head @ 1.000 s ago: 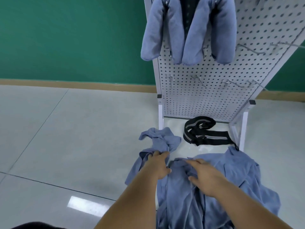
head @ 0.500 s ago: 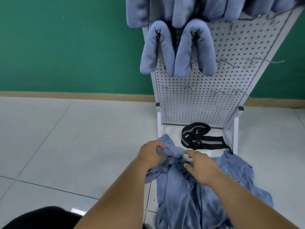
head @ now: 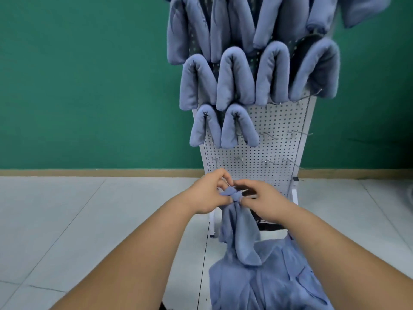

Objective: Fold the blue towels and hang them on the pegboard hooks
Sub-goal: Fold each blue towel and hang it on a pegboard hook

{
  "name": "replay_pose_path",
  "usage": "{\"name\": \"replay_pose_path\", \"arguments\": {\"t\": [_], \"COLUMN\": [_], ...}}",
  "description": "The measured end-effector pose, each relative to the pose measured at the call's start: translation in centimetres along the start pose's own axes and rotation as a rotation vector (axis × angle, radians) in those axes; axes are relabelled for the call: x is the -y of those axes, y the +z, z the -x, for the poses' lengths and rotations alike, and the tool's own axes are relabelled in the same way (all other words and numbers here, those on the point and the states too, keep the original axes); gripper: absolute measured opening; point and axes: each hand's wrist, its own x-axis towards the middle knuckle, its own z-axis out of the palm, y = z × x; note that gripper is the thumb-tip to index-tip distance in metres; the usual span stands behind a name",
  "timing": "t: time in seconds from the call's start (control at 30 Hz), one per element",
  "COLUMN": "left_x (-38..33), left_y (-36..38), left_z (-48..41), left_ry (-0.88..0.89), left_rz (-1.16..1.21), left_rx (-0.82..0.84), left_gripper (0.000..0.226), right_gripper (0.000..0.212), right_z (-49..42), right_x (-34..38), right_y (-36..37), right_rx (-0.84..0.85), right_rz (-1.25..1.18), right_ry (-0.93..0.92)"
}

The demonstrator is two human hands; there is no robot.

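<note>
A blue towel (head: 240, 229) hangs bunched in the air in front of the white pegboard (head: 274, 139). My left hand (head: 206, 193) pinches its top from the left. My right hand (head: 260, 199) pinches the same bunched top from the right. The towel's lower end touches a heap of blue towels (head: 268, 280) on the floor. Several folded blue towels (head: 237, 79) hang on hooks over the pegboard's upper rows. Bare metal hooks (head: 268, 162) stick out of the lower rows.
A black strap with grey stripes (head: 267, 225) lies at the pegboard's foot, mostly hidden behind my right arm. The rack's white leg (head: 212, 222) stands on a pale tiled floor (head: 89, 220). A green wall (head: 89, 86) is behind.
Both hands have lifted one towel off the floor heap and brought it up in front of the pegboard. My head has tilted up, so more hung towels show.
</note>
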Motion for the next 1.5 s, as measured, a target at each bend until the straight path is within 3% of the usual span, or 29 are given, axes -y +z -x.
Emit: {"name": "replay_pose_path", "arguments": {"t": [0.2,0.3,0.43,0.67,0.83,1.03,1.1,1.23,1.3,1.43,1.5], "left_x": [-5.3,-6.3,-5.5,-7.2,-6.3,-4.7,-4.8,-5.9,-6.1,-5.5,-5.2], "left_y": [-1.3,-1.0,0.5,4.7,4.8,4.7,4.8,6.1,6.5,6.3,6.0], "left_z": [1.5,1.6,1.2,-0.9,-2.5,-4.6,-5.1,-5.5,-5.8,-6.0,-6.0], "left_ry": [0.142,0.190,0.126,0.195,0.153,0.075,0.099,0.172,0.199,0.188,0.171], "left_rz": [0.038,-0.018,0.040,0.194,0.040,-0.117,-0.074,0.052,0.065,0.033,0.007], "left_rx": [-0.026,-0.098,-0.179,-0.126,-0.105,-0.146,-0.185,-0.111,-0.101,-0.131,-0.142], "left_gripper": [0.029,0.022,0.014,0.018,0.016,0.012,0.011,0.010,0.009,0.011,0.014], "right_gripper": [0.016,0.019,0.022,0.024,0.003,0.009,0.006,0.021,0.013,0.022,0.017], "right_z": [3.2,4.8,5.9,5.8,5.1,4.6,4.2,3.2,2.6,2.2,2.2], "right_x": [4.6,5.1,3.8,2.2,1.1,-1.2,-1.9,-2.0,-1.9,-1.8,-1.7], "right_y": [-5.8,-8.1,-10.2,-9.2,-10.7,-13.5,-13.2,-10.7,-9.9,-10.0,-10.4], "right_rx": [0.044,-0.015,-0.138,0.012,-0.039,-0.191,-0.146,0.000,0.006,0.040,0.041], "right_rz": [0.055,0.098,0.064,0.062,0.200,0.182,0.192,0.209,0.236,0.186,0.115], "right_ry": [-0.082,-0.091,-0.073,-0.036,-0.037,-0.016,0.038,0.007,-0.026,-0.018,-0.006]}}
